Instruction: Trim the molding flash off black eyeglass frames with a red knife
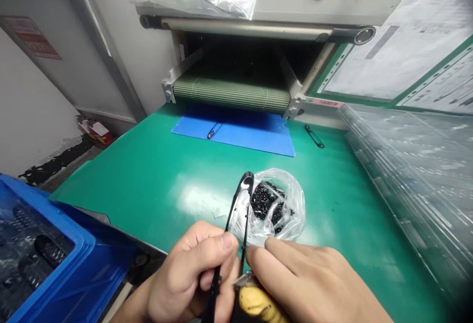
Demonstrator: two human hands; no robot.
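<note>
My left hand [197, 269] is closed round a long black plastic loop-shaped frame [248, 180], which stands tilted with its rounded end pointing away from me. Small pegs show along the frame's inner edges. Close on its right side is my right hand [306, 278], fingers curled and tips by the frame's right bar; whatever they pinch is hidden. Under those fingers sits a yellow piece with a metal tip [260, 303], partly covered, and I cannot tell whether it is held. Just beyond the hands lies an open clear plastic bag [295, 190] of small black parts [264, 200].
A green conveyor belt [232, 91] ends above a blue sheet [251, 138] bearing one black loop piece [214, 130]. Another black loop piece [314, 136] lies right of it. Clear plastic trays [414, 165] are stacked at right; a blue bin [79, 234] stands at left.
</note>
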